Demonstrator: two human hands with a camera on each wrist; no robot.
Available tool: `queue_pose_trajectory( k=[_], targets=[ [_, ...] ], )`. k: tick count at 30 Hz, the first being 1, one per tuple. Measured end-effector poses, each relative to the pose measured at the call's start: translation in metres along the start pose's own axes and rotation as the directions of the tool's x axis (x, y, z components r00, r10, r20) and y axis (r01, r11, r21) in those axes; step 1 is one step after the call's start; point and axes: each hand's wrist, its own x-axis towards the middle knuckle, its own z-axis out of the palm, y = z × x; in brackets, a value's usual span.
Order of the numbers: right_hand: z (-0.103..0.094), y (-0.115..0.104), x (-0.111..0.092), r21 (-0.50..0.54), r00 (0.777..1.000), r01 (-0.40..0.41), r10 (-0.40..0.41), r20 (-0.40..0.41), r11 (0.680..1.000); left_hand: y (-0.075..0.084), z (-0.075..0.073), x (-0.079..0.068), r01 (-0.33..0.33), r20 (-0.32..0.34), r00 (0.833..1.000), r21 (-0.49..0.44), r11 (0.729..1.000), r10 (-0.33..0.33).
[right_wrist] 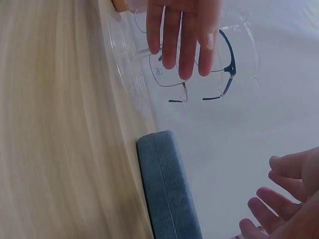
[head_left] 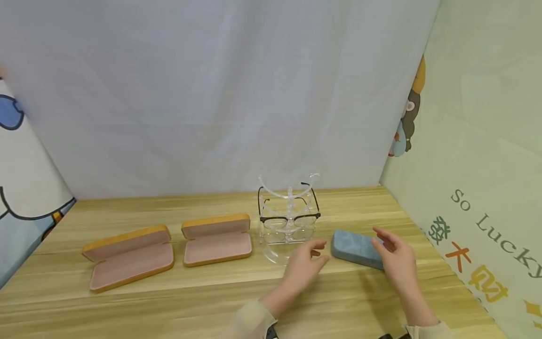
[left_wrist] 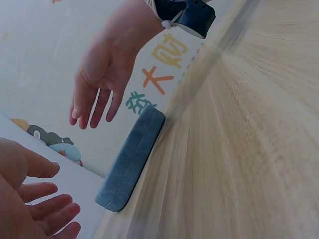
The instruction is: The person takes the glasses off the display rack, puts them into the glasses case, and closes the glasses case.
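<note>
A closed blue glasses case (head_left: 355, 248) lies on the table at the right. My left hand (head_left: 302, 266) is held left of the case, its fingers loosely extended and holding nothing. Over the case's right end hovers my right hand (head_left: 395, 261), fingers relaxed, hiding that end in the head view. In the left wrist view a gap shows between the blue case (left_wrist: 130, 159) and both hands. Behind my left hand stands a clear display rack (head_left: 290, 197) carrying glasses, among them a dark-framed pair (head_left: 290, 219).
Two open yellow glasses cases with pink lining, one at the far left (head_left: 133, 269) and one nearer the rack (head_left: 218, 248), sit on the wooden table (head_left: 169, 310). A pale curtain (head_left: 190, 94) hangs behind, and a printed cloth (head_left: 478, 155) borders the right side.
</note>
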Motion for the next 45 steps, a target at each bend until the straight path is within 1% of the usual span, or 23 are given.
queue_pose_trajectory(
  k=[3, 7, 10, 13, 16, 22, 26, 30, 32, 35, 37, 40, 42, 45],
  targets=[
    [0.007, -0.005, 0.001, 0.035, 1.0, 0.022, -0.022, 0.013, 0.999, 0.0, -0.006, -0.003, -0.023, -0.015, 1.0, 0.006, 1.0, 0.023],
    [0.013, -0.012, 0.002, 0.069, 0.999, 0.029, -0.031, 0.029, 0.997, 0.0, -0.015, -0.005, -0.032, -0.035, 0.999, 0.024, 0.999, 0.033],
    [0.017, -0.015, 0.004, 0.087, 0.998, 0.048, -0.051, 0.03, 0.995, 0.001, -0.022, -0.006, -0.046, -0.056, 0.997, 0.045, 0.998, 0.049],
    [0.021, -0.019, 0.004, 0.112, 0.997, 0.064, -0.068, 0.03, 0.992, 0.004, -0.029, -0.007, -0.083, -0.077, 0.993, 0.071, 0.994, 0.088],
    [0.026, -0.022, 0.004, 0.125, 0.997, 0.07, -0.074, 0.032, 0.99, 0.007, -0.035, -0.01, -0.111, -0.097, 0.988, 0.12, 0.987, 0.123],
    [0.038, -0.029, 0.005, 0.162, 0.997, 0.071, -0.077, 0.029, 0.984, 0.012, -0.047, -0.013, -0.103, -0.154, 0.979, 0.183, 0.978, 0.132],
    [0.045, -0.034, 0.008, 0.203, 0.995, 0.078, -0.089, 0.042, 0.976, 0.017, -0.057, -0.014, -0.119, -0.2, 0.966, 0.207, 0.971, 0.161],
    [0.052, -0.039, 0.011, 0.219, 0.993, 0.084, -0.101, 0.066, 0.972, 0.019, -0.069, -0.015, -0.153, -0.251, 0.944, 0.236, 0.96, 0.212],
    [0.055, -0.041, 0.012, 0.217, 0.992, 0.084, -0.103, 0.078, 0.973, 0.02, -0.075, -0.014, -0.17, -0.281, 0.929, 0.255, 0.952, 0.241],
    [0.06, -0.045, 0.013, 0.226, 0.991, 0.079, -0.102, 0.09, 0.971, 0.02, -0.084, -0.014, -0.168, -0.323, 0.912, 0.271, 0.948, 0.254],
    [0.064, -0.047, 0.014, 0.227, 0.991, 0.073, -0.096, 0.095, 0.971, 0.02, -0.089, -0.013, -0.163, -0.357, 0.899, 0.266, 0.95, 0.254],
    [0.07, -0.052, 0.016, 0.256, 0.99, 0.062, -0.092, 0.105, 0.965, 0.018, -0.094, -0.011, -0.139, -0.4, 0.887, 0.244, 0.96, 0.23],
    [0.074, -0.054, 0.017, 0.278, 0.99, 0.054, -0.088, 0.113, 0.959, 0.017, -0.097, -0.009, -0.114, -0.417, 0.886, 0.223, 0.968, 0.201],
    [0.079, -0.058, 0.017, 0.312, 0.987, 0.041, -0.086, 0.133, 0.949, 0.013, -0.102, -0.007, -0.058, -0.435, 0.89, 0.189, 0.98, 0.137]
  ],
)
